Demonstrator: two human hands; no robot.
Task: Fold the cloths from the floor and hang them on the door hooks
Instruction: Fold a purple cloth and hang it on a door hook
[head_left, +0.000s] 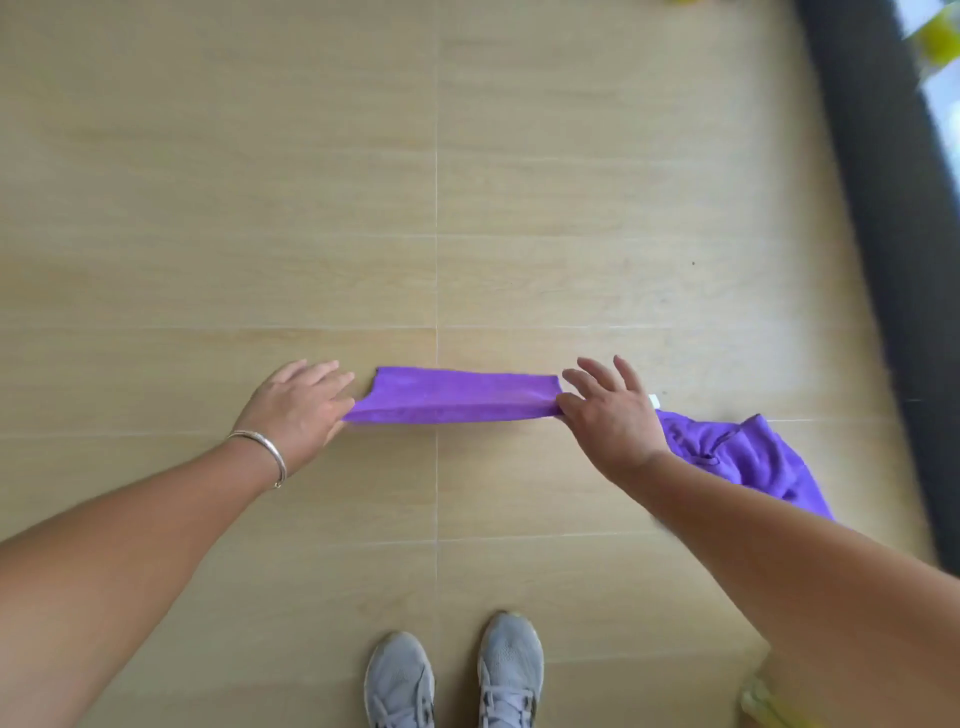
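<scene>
A purple cloth is stretched out as a narrow folded strip above the floor, held level between my two hands. My left hand, with a silver bangle on its wrist, pinches the strip's left end. My right hand pinches its right end between thumb and forefinger, with the other fingers spread. A second purple cloth lies crumpled on the floor just to the right, partly hidden behind my right forearm. No door hooks are in view.
Light wood-look floor tiles fill the view. A dark strip runs down the right side, with blurred yellow and white things beyond it. My two grey shoes stand at the bottom. A yellowish object peeks in at the bottom right.
</scene>
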